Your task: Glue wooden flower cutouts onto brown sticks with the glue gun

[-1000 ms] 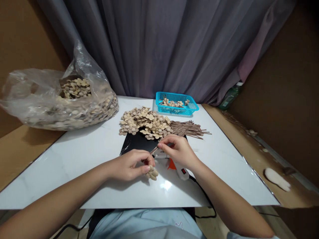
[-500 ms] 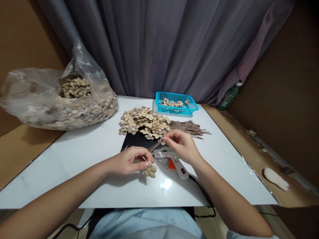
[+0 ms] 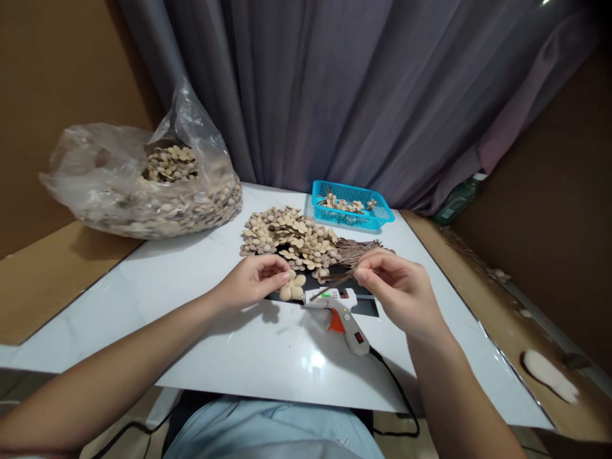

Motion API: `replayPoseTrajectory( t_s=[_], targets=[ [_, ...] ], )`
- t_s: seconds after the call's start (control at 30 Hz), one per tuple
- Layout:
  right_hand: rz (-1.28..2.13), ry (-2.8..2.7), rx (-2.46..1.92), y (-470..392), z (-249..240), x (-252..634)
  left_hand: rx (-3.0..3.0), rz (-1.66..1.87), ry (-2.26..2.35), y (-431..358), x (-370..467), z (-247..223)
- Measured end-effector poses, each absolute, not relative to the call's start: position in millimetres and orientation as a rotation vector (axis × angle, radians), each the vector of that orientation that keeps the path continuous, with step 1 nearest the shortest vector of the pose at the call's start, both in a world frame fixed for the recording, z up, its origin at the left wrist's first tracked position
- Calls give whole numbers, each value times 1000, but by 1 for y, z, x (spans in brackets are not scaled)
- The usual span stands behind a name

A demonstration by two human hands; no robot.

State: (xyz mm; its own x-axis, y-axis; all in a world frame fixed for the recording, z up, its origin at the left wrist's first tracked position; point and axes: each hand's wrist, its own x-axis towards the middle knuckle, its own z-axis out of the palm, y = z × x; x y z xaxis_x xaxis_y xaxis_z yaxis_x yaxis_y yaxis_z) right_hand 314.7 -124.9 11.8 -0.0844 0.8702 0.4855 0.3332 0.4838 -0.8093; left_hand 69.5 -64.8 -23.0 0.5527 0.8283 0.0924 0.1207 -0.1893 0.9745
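My left hand (image 3: 255, 279) is closed, pinching a beige flower-shaped piece (image 3: 292, 288) with rounded petals between thumb and fingertips. Thin brown stems (image 3: 335, 278) stick out leftward from the pinch of my right hand (image 3: 399, 290), their ends over the glue gun. That white glue gun (image 3: 348, 313), with an orange trigger, lies on the table between my hands, its nozzle by the flower piece. Behind it is a pile of similar flower pieces (image 3: 287, 233), and a bundle of brown stems (image 3: 356, 250) lies beside the pile, partly hidden by my right hand.
A clear plastic bag (image 3: 196, 207) full of flower pieces stands at the left. At the back, a blue basket (image 3: 354, 223) holds stemmed flowers. A black mat (image 3: 368, 307) lies under the gun, whose cord (image 3: 394, 379) runs off the front edge. Cardboard panels flank the table.
My hands have moved apart. The right one carries the stems rightward, and the left has lifted the flower piece farther from me, near the nozzle. The whole view has shifted slightly.
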Motion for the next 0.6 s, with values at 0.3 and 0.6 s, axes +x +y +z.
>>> replayPoseTrajectory(
  t_s=[0.3,0.6],
  targets=[
    [754,-2049,-962,-137,-1,282,1666,869,889,-71,73,-22],
    [470,-2114,-852,-139,-21,269,1777,907,856,-71,72,-27]
  ],
)
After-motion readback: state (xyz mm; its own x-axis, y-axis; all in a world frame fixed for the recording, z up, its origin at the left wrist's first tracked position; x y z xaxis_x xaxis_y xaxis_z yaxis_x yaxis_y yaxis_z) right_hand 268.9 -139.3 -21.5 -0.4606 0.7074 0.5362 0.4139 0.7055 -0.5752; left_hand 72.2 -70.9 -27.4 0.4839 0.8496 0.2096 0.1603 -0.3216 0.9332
